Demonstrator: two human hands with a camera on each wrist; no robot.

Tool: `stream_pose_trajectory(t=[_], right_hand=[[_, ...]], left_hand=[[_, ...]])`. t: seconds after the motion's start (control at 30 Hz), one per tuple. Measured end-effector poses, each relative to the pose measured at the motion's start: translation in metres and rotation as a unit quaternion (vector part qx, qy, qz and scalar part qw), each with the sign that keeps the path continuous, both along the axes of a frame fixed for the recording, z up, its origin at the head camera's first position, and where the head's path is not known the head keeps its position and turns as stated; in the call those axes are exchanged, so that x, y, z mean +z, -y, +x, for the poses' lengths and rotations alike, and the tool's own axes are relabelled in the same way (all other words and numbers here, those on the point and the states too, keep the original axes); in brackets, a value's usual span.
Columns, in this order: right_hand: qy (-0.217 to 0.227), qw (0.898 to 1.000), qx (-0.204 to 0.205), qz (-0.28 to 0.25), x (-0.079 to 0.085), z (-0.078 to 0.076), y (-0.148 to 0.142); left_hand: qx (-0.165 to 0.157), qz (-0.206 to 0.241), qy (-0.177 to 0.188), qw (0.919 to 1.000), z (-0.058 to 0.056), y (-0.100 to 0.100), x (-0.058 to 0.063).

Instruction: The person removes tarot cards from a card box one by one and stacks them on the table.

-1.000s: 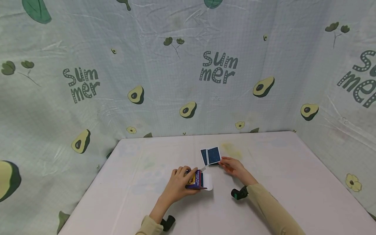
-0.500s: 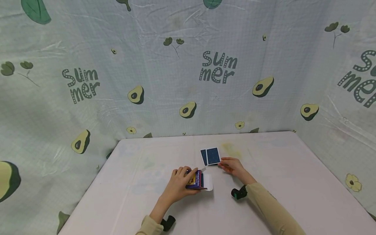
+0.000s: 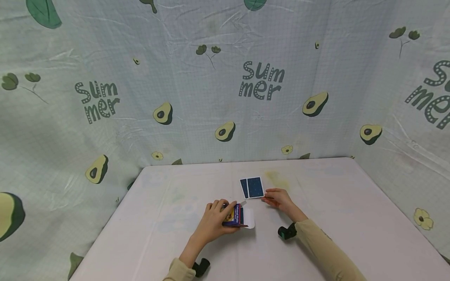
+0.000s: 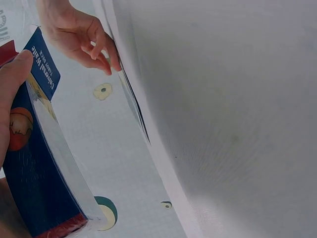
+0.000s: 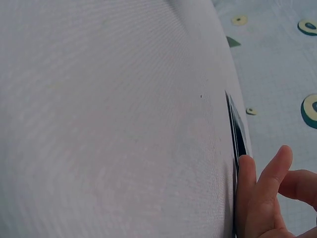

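My left hand (image 3: pixel 213 221) grips a blue tarot card box (image 3: pixel 231 215) above the table, thumb across its printed front. Its end flap is open toward the right, showing a dark blue edge inside. On the far middle of the table lie blue-backed tarot cards (image 3: pixel 255 187), the top one offset to the right of another. My right hand (image 3: pixel 280 200) touches the near right corner of the cards with its fingertips. In the right wrist view, its fingers (image 5: pixel 246 171) are spread apart, one resting at the edge of the cards (image 5: pixel 238 131), which lie low on the cloth.
A white cloth covers the table (image 3: pixel 183 195), with a faint yellow stain (image 3: pixel 277 179) right of the cards. Close behind its back edge hangs a fabric curtain (image 3: pixel 197 97) with avocado prints. Black wrist cameras (image 3: pixel 287 231) sit by both sleeves.
The top card has shifted slightly toward me and turned straighter, covering the cards beneath near its lower edge. My right hand moves only slightly at the corner; the left hand and box stay still.
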State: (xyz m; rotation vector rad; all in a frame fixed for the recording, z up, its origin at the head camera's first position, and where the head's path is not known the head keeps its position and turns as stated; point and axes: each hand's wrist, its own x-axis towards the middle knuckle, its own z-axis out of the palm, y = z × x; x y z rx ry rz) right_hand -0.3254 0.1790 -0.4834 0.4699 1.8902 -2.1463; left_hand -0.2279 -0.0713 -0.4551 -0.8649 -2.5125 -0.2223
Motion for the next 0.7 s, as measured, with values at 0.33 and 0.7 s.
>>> stream_pose_trajectory(t=[0.33,0.7], right_hand=[[0.005,1.000,-0.013,-0.014,-0.0012,0.0005,-0.0017],[0.001,1.000,-0.014,-0.014,0.0015,0.0044,-0.0037]], left_hand=[[0.005,-0.004,0.001,1.0000,0.0016,0.0014,0.0013],[0.002,-0.003,-0.004,1.0000,0.0014,0.0018,0.0001]])
